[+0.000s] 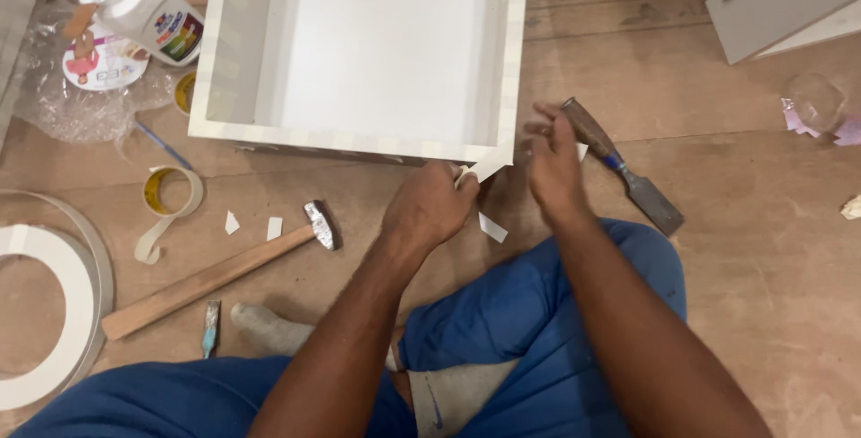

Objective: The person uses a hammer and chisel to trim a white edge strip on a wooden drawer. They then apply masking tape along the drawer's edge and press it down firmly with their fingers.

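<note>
My left hand (429,208) is at the near right corner of the white box (363,142), fingers pinched shut on the loose end of the pale edge strip (480,170). Right hand (554,162) is just beside it, fingers curled, blurred; can't tell if it grips anything. Chisel (625,169) lies on the floor right behind that hand, blade pointing away from the box. Hammer (220,277) is off to my left, strip offcuts (491,227) by my knee.

Risks as I read it: strip end tears or lifts off the corner if I pull at an angle; my right knuckles could catch the chisel edge, it's too close.
</note>
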